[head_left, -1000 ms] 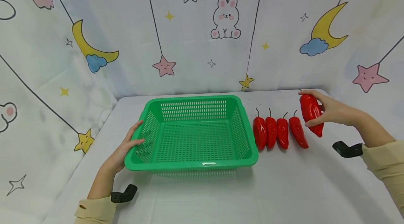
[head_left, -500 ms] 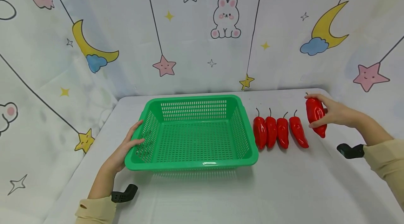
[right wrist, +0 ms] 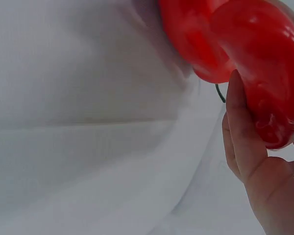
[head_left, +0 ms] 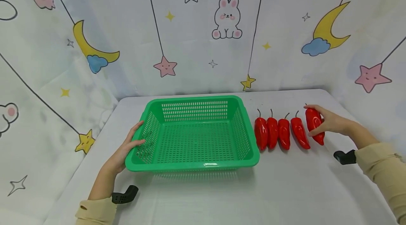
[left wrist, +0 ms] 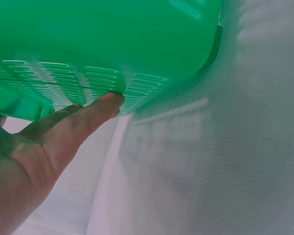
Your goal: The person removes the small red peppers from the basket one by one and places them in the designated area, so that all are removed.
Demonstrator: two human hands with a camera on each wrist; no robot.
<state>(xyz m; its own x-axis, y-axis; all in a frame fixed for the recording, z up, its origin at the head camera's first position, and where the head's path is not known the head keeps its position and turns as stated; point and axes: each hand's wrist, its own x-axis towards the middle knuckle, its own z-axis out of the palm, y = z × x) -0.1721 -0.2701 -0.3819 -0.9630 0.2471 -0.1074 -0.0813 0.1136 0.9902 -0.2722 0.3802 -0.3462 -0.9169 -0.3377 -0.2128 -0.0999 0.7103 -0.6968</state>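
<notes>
At the right end of the row, my right hand (head_left: 336, 122) grips a red chili pepper (head_left: 312, 117) between thumb and fingers, stem pointing away from me. In the right wrist view, the held chili pepper (right wrist: 267, 63) overlaps its neighbour (right wrist: 191, 36), close over the white cloth. Several other red chili peppers (head_left: 272, 133) lie side by side, stems to the back. My left hand (head_left: 120, 156) holds the left rim of a green plastic basket (head_left: 196, 166). In the left wrist view, fingers (left wrist: 88, 115) lie against the basket's slotted outer wall (left wrist: 98, 44).
A white cloth (head_left: 203, 196) covers the table. The basket's inside floor (head_left: 196, 140) shows bare mesh. Behind stands a white curtain (head_left: 196, 34) printed with moons, stars and rabbits. A black wrist camera (head_left: 345, 157) sits below each hand, at the sleeve cuff.
The right hand moved slightly right, then came down and nearer with the chili pepper, now close beside the row. The left hand and basket stayed put.
</notes>
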